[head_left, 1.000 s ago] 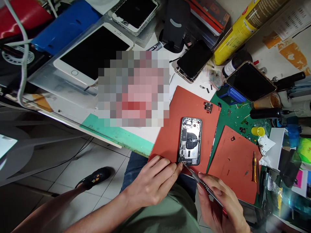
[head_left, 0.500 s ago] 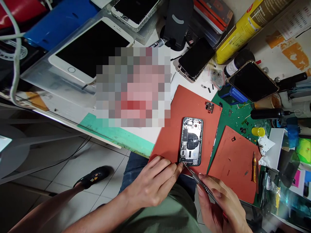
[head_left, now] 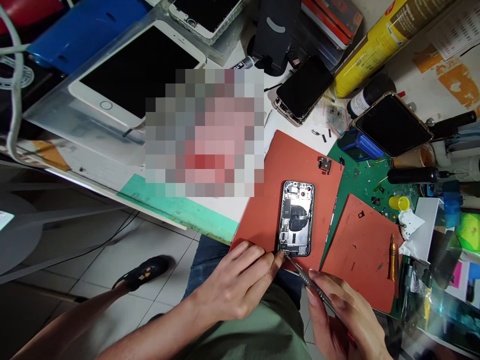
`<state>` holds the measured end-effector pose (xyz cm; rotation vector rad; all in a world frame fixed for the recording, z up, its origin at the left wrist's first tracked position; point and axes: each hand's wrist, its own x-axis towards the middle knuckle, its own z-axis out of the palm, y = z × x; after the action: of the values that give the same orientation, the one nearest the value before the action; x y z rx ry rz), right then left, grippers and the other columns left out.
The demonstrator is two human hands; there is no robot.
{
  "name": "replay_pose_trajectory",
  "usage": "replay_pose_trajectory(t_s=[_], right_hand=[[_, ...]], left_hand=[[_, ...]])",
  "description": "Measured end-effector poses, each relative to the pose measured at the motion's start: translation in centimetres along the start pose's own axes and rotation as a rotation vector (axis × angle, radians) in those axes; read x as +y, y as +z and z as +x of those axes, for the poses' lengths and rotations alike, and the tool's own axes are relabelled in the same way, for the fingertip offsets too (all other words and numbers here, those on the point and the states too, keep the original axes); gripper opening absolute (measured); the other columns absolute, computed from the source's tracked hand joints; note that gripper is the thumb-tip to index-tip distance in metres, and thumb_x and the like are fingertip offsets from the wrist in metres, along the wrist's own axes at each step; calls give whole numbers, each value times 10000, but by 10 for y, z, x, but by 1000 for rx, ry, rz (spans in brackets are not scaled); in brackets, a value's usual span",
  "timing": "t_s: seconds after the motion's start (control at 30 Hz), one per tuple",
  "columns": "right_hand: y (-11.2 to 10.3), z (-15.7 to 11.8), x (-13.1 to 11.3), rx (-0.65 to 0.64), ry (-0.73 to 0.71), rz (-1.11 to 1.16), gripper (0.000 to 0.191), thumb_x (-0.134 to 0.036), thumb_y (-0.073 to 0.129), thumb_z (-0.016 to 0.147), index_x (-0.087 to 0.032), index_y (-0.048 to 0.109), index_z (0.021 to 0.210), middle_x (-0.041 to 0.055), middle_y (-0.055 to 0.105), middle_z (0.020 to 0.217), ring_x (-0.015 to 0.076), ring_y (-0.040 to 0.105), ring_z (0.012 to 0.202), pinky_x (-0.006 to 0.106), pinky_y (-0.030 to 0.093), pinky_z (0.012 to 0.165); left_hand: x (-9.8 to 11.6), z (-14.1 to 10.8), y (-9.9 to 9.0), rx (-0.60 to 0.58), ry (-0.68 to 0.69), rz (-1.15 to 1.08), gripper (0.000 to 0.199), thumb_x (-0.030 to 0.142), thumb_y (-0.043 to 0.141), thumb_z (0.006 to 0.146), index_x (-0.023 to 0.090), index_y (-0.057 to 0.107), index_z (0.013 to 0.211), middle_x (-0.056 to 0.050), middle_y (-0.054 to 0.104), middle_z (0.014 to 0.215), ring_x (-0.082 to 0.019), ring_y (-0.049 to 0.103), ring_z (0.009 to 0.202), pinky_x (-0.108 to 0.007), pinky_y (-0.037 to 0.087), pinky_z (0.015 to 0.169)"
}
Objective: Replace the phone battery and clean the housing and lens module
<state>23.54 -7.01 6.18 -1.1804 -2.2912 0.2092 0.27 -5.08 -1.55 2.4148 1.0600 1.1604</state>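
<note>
An opened phone housing [head_left: 302,235] lies on a red-brown mat [head_left: 258,200], its inner parts showing. My left hand [head_left: 240,282] has curled fingers, with the index fingertip pressed at the housing's lower left corner; the thumb is mostly hidden. In my right hand [head_left: 347,312] is a slim metal hand tool [head_left: 318,294] with a ridged grip, held like a pen. Its thin tip meets the housing's bottom edge close to the left fingertip. The exact shape of that tip is too small to make out.
A small camera module [head_left: 324,164] sits on the mat's upper corner. On a second mat [head_left: 369,265] lie a gold screwdriver [head_left: 392,257] and tiny parts. Other phones, a yellow can [head_left: 360,65] and a white tablet [head_left: 108,95] surround the workspace. A person's shod foot [head_left: 144,274] shows below.
The view has shifted slightly. Both hands keep nearly the same pose, and the tool tip stays at the housing's bottom edge with only a very slight movement.
</note>
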Motion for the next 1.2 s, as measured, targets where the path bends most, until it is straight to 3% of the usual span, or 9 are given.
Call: replay_pose_trajectory(t_s=[0.37,0.47,0.7,0.8,0.93,1.07,1.2], right_hand=[[3,-1,-2,-13,35,14,768,-1,828,825,-184,551,1517,86,846,1125,233,846,831,330,730,693],[2,5,-3,-27,45,-12,613,-21,819,848,-164,634,1416,86,855,1064,235,846,844,332,729,723],[-5,37,-5,-41,-123,-235,251,-130,813,935,-156,689,1152,37,837,834,173,795,633,278,651,563],[-5,41,-6,-39,-139,-228,244,-124,840,902,-176,666,1065,20,803,771,152,751,596,274,632,557],[0,45,-6,-45,-113,-160,172,-69,723,939,-162,647,1063,62,785,804,161,721,637,289,595,545],[5,48,-9,-16,-215,-174,169,-47,748,902,-167,646,962,15,710,692,140,602,575,301,518,512],[9,45,-12,18,-99,-110,187,-13,720,886,-161,655,980,58,725,791,174,649,701,335,553,590]], left_hand=[[-1,-1,1,12,4,-12,197,26,572,1026,3,730,1140,-133,765,979,-225,646,847,-383,486,660],[-2,-2,1,7,5,-29,206,27,559,1028,0,727,1144,-140,758,983,-230,652,856,-386,486,662],[-2,-4,5,47,4,-65,194,18,589,1015,-20,709,1162,-140,750,984,-227,647,852,-387,459,643],[-2,-4,7,72,-2,-71,174,16,590,1017,-11,707,1143,-139,752,979,-229,646,860,-382,447,632],[-2,-2,5,68,-4,-88,151,7,591,1008,18,718,1089,-136,748,984,-234,646,871,-386,444,642],[-2,0,2,63,-26,-93,175,-5,591,1000,31,720,1112,-108,741,940,-218,634,849,-375,431,630],[-2,0,2,68,-17,-91,157,16,600,1007,31,721,1105,-120,752,960,-218,645,859,-374,455,633]])
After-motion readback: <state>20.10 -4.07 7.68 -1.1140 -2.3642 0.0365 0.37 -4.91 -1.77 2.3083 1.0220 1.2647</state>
